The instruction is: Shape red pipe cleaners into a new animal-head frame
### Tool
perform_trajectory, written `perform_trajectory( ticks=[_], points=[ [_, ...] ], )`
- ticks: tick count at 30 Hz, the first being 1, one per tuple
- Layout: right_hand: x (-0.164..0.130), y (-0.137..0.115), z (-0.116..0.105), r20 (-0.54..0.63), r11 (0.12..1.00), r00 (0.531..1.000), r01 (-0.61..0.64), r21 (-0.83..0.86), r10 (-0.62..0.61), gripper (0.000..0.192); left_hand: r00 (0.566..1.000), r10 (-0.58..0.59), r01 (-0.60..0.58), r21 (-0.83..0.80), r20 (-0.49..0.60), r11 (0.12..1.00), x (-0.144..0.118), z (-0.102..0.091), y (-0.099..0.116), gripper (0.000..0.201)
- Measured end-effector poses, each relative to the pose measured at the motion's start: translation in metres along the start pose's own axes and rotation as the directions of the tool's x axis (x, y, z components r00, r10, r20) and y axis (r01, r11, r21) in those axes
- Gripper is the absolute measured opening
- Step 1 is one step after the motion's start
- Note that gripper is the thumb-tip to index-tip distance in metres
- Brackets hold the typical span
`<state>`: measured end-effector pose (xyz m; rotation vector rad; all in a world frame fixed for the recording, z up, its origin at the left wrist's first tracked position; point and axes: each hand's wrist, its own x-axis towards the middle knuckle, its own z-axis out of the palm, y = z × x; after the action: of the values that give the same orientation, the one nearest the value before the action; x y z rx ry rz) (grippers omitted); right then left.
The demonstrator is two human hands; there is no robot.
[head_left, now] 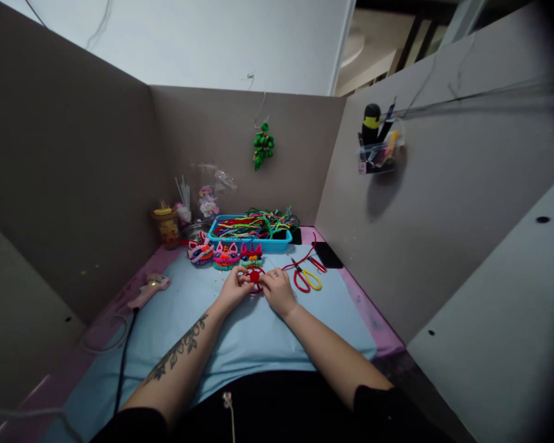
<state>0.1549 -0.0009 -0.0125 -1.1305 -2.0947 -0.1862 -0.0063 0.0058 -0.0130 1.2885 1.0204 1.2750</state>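
Note:
My left hand (234,287) and my right hand (277,290) meet over the light blue mat (240,332), both pinching a small red pipe-cleaner piece (255,278) between their fingertips. A long red pipe-cleaner strand (300,261) trails from it toward the back right. Just behind my hands stand three finished colourful pipe-cleaner figures (225,255) in a row. A blue basket (249,240) full of several coloured pipe cleaners sits behind them.
Scissors with red and yellow handles (307,279) lie right of my right hand, a black phone (329,254) beyond. A pink glue gun (148,289) with a black cord rests at left. Cups and a bag stand back left. Grey cardboard walls (74,184) enclose the desk.

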Motion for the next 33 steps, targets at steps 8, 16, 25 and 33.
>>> perform_trajectory(
  ticks=[8,16,25,33],
  points=[
    [-0.001,0.002,0.003,-0.026,0.998,0.999,0.043,0.035,-0.042,0.011,0.999,0.033,-0.033,0.030,0.001,0.999,0.002,-0.002,-0.004,0.046],
    [-0.001,0.000,0.001,-0.017,0.998,0.998,0.068,-0.013,-0.069,0.012,0.996,0.079,-0.083,0.096,0.040,0.992,0.000,-0.002,-0.001,0.044],
    [-0.001,-0.001,0.001,-0.003,0.995,0.997,0.077,-0.061,-0.078,0.011,0.994,0.096,-0.100,0.100,0.048,0.990,0.002,-0.004,-0.001,0.044],
    [0.000,0.002,0.004,-0.004,0.988,0.997,0.074,0.136,-0.074,0.022,0.986,0.150,-0.162,0.225,0.070,0.961,-0.001,-0.007,0.006,0.043]
  ],
)
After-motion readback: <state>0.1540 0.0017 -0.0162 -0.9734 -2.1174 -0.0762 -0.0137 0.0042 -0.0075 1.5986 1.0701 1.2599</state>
